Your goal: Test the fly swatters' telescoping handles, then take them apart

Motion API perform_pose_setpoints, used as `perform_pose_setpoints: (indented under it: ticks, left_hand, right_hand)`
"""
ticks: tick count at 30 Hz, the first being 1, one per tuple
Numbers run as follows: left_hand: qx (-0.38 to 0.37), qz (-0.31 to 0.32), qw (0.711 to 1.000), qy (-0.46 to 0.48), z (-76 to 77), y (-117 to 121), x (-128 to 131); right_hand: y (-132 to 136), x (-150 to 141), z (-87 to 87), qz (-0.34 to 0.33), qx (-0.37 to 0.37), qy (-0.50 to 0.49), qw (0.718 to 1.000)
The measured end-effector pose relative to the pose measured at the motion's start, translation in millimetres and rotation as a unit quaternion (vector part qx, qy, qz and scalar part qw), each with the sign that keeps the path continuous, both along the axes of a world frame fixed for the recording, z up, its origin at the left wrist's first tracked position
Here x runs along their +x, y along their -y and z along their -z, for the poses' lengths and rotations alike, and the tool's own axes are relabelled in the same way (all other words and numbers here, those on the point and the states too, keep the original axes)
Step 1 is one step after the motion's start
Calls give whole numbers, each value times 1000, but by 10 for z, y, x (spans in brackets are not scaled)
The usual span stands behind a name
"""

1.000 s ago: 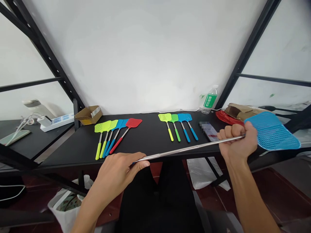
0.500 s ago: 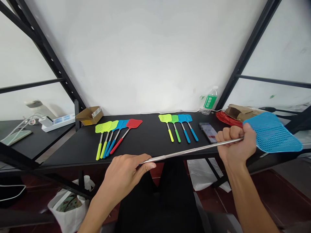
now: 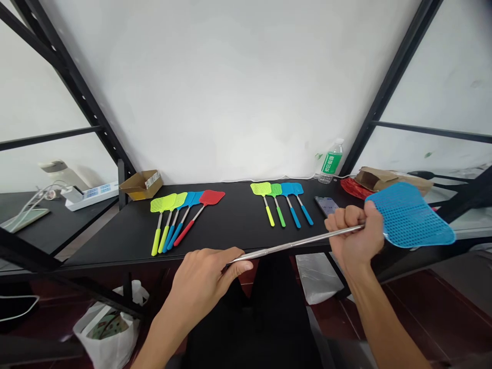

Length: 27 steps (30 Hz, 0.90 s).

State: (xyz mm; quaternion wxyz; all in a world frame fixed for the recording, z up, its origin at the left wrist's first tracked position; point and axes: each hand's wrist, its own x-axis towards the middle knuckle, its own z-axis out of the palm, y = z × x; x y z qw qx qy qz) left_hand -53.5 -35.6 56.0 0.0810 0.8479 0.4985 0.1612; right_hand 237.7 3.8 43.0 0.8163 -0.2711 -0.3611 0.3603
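Observation:
A blue fly swatter (image 3: pixel 413 215) with a telescopic metal rod spans both hands above the front edge of the desk. My right hand (image 3: pixel 355 236) is closed round the rod just below the blue head. At the lower end, my left hand (image 3: pixel 211 274) grips the rod between thumb and fingers, and the handle is hidden in it. Several yellow, blue and red swatters, among them a red fly swatter (image 3: pixel 212 197), lie fanned out on the left of the black desk (image 3: pixel 230 225). Further right lies a second group of swatters, including a green fly swatter (image 3: pixel 277 190).
Behind my right hand are a phone (image 3: pixel 326 206), a water bottle (image 3: pixel 332 161) and a brown paper package (image 3: pixel 378 179) on red plastic. At the left stand an open cardboard box (image 3: pixel 141 185) and a power strip (image 3: pixel 94 195). A white bag (image 3: pixel 111 343) sits below.
My right hand has moved left toward my left hand, bringing the blue head with it. The visible rod between the hands is shorter. My left hand shifted slightly right and down.

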Motion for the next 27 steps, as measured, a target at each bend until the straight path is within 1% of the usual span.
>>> perform_pose_setpoints:
  ticks: [3, 7, 16, 19, 23, 27]
  left_hand:
    - [-3, -2, 1000, 0, -15, 9, -10]
    - [-2, -6, 1000, 0, -39, 18, 4]
    - [-15, 5, 1000, 22, -1, 22, 101]
    - [-19, 10, 999, 29, -2, 29, 106]
    - [-23, 18, 999, 30, -39, 46, 63]
    - [-13, 12, 999, 28, -78, 74, 17]
  right_hand:
    - [-3, -42, 19, -12, 2, -8, 1000]
    - [9, -53, 12, -5, 10, -7, 1000]
    - [77, -165, 17, -17, 9, 5, 1000]
    - [126, -212, 3, -2, 12, 7, 1000]
    - [203, -287, -21, 28, 39, 1, 999]
    - [238, -329, -19, 33, 47, -1, 998]
